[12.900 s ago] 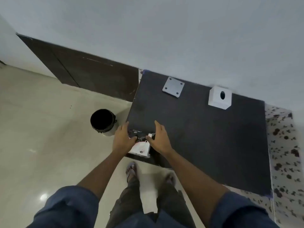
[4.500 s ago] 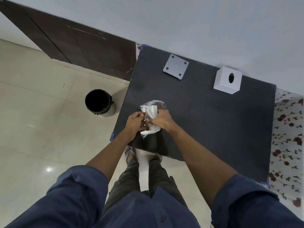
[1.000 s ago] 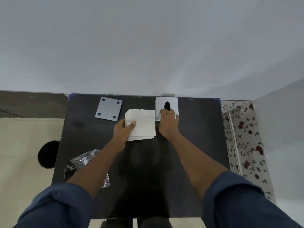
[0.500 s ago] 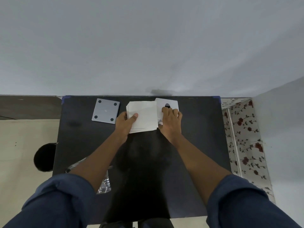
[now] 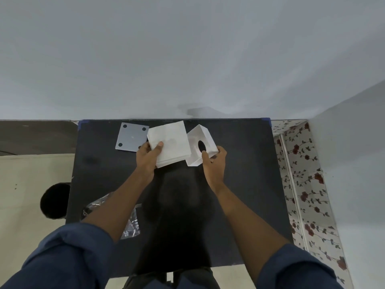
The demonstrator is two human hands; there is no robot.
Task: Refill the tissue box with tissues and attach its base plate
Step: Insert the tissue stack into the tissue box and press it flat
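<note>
White tissue stack [image 5: 169, 142] gripped by left hand [image 5: 146, 156], tilted tissue box [image 5: 201, 144] by right hand [image 5: 214, 163]; grey base plate [image 5: 131, 137] far left, crumpled wrapper [image 5: 129, 225] near.

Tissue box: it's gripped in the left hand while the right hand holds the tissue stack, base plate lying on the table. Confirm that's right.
The hands are swapped. The head view shows the right hand gripping the tissue box, tilted off the table, while the left hand holds the tissue stack. The base plate does lie on the table.
</note>
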